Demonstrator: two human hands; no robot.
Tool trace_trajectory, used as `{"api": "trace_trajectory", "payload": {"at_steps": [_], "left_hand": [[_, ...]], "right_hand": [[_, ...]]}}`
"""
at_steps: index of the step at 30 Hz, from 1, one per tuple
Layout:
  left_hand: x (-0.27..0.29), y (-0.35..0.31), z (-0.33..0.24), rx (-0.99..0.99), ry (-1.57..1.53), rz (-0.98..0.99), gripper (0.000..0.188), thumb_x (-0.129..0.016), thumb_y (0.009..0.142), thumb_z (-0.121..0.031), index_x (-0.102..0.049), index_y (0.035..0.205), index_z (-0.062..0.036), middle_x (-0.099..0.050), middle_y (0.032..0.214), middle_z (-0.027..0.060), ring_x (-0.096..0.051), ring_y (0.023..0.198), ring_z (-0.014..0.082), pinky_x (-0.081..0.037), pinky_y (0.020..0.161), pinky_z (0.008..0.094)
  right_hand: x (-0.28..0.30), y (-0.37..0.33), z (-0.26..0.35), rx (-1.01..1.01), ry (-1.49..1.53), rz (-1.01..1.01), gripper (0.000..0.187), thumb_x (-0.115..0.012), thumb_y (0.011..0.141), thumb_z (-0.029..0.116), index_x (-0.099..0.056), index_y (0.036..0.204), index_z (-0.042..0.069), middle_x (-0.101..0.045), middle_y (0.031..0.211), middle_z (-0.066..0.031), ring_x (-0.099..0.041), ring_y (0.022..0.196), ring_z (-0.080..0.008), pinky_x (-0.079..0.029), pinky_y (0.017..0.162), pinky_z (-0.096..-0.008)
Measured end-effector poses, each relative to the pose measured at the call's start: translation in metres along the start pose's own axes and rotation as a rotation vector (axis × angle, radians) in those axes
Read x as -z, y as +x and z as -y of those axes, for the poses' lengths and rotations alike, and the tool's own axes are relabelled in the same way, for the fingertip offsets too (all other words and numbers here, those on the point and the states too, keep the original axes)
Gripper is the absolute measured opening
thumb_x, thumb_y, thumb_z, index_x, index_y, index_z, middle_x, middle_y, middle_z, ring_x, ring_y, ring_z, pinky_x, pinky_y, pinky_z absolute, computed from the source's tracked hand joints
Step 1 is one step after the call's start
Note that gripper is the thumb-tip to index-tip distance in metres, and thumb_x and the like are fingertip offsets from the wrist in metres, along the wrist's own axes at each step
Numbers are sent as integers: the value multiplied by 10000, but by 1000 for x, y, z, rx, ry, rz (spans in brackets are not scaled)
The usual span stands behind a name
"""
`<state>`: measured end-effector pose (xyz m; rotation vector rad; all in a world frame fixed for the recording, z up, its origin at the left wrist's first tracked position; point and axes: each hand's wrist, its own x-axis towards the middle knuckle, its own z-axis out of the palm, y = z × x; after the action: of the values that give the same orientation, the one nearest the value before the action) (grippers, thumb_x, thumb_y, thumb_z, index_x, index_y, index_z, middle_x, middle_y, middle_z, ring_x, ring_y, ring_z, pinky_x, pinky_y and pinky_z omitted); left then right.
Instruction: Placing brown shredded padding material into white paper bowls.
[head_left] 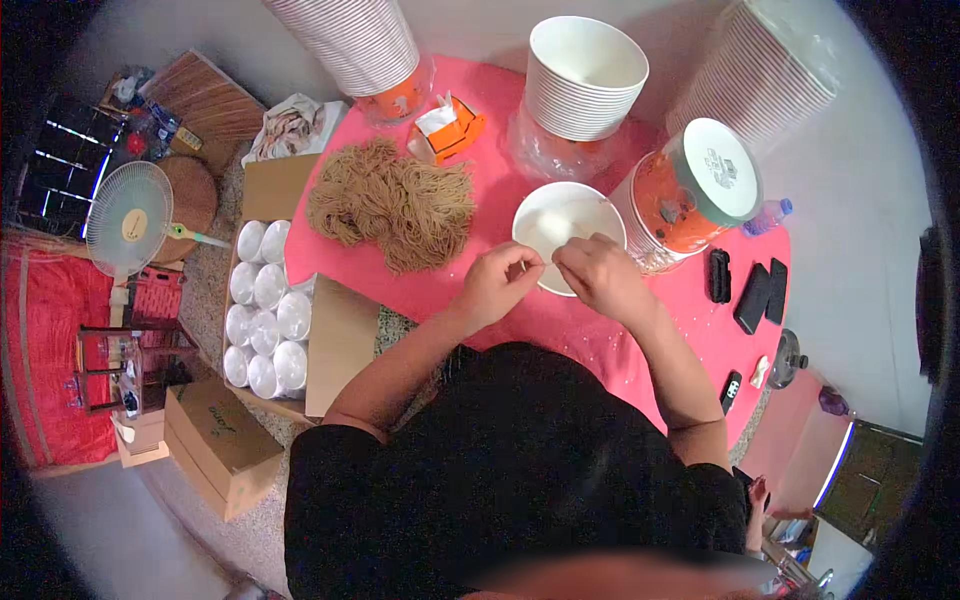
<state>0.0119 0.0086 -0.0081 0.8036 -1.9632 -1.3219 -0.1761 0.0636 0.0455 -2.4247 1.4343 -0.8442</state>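
Observation:
Both my hands are at the near rim of a white paper bucket (524, 222), which stands upright on the pink-covered table. My left hand (500, 283) is at its left side, thumb and fingertips pinched together. Close beside it, my right hand (605, 277) is also closed, fingertips pressed together over the bucket's opening. Whatever lies between the fingers is too small to make out. A rounded white thing (553, 226) shows inside the bucket. Left of my hands, a loose heap of tan, string-like strands (395, 205) lies on the table.
Nested white buckets (586, 75) stand at the back, and orange-patterned ones (675, 200) to the right. An orange tissue pack (455, 130), a small bottle (768, 217) and black objects (752, 298) lie around. A carton of clear-lidded containers (268, 325) stands left, near a fan (130, 220).

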Motion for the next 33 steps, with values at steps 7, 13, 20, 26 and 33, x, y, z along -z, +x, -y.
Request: {"api": "trace_trajectory", "payload": {"at_steps": [7, 13, 20, 26, 33], "left_hand": [[-5, -10, 12, 27, -72, -99, 64, -636, 791, -71, -597, 808, -23, -540, 724, 13, -497, 612, 101, -392, 540, 233], [4, -23, 21, -141, 161, -56, 62, -630, 749, -35, -580, 785, -28, -512, 739, 51, -501, 639, 118, -392, 556, 244], [20, -14, 25, -201, 209, 167, 150, -587, 747, -21, -570, 895, -42, -522, 814, 96, -553, 739, 233, -446, 635, 336], [28, 1, 27, -248, 505, 120, 223, -639, 739, -99, -559, 946, -83, -522, 956, 91, -566, 821, 264, -467, 695, 367], [44, 17, 12, -340, 477, 22, 207, -700, 709, -191, -583, 846, -90, -577, 973, 49, -566, 890, 240, -446, 772, 358]], "right_hand": [[25, 18, 10, 45, -195, -224, 114, -603, 672, 51, -513, 741, 47, -504, 632, -96, -533, 572, -280, -422, 556, -379], [47, 22, 1, -165, -117, -451, 86, -617, 695, 11, -557, 753, 33, -560, 649, -112, -568, 572, -280, -425, 509, -360], [36, 11, 3, -363, 166, -469, 35, -593, 768, 5, -561, 775, -5, -582, 673, -123, -580, 567, -198, -427, 492, -283], [48, 1, 10, -366, 307, -404, 19, -580, 791, 0, -568, 799, -13, -555, 664, -54, -504, 549, -89, -392, 487, -231], [57, -31, -1, -359, 235, -358, 31, -578, 776, -7, -547, 771, -10, -512, 635, -70, -501, 562, -145, -394, 521, -267]]}}
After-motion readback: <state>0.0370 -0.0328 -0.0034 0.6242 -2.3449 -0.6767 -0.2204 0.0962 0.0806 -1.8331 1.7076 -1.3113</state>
